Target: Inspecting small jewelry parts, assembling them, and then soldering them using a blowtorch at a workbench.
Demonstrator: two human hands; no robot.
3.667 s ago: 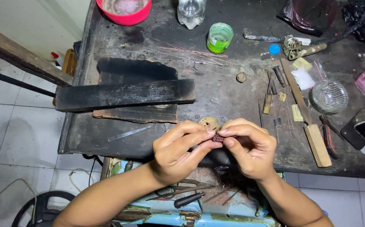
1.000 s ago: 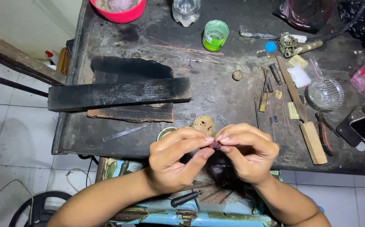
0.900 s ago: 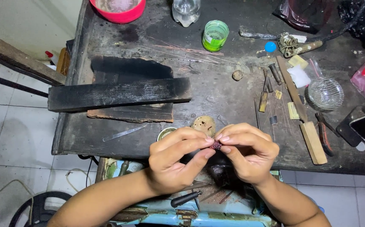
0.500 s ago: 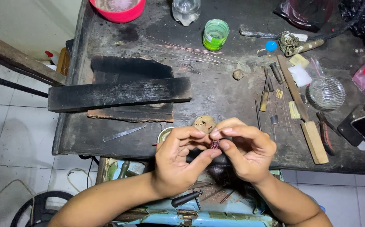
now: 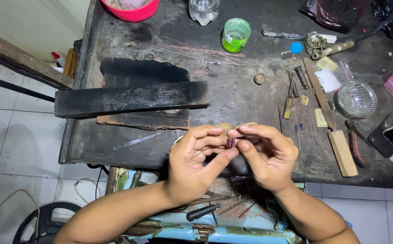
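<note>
both hands, the left hand (image 5: 194,165) and right hand (image 5: 269,156), have drifted slightly nearer, fingertips pinching the small dark ribbed piece (image 5: 231,143) over the workbench (image 5: 232,97) near edge, grip unchanged.

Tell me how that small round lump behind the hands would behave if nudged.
The round lump looks ball-shaped, so it would probably roll. It seems small, likely light. Thin wires and hand tools lie near, so it may stop against them.

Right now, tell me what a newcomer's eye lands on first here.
First, the left hand and right hand meeting at the bench's near edge, pinching a small dark ribbed piece between their fingertips. Next, the charred black wooden plank lying across the bench's left side, and the green cup near the back.
</note>
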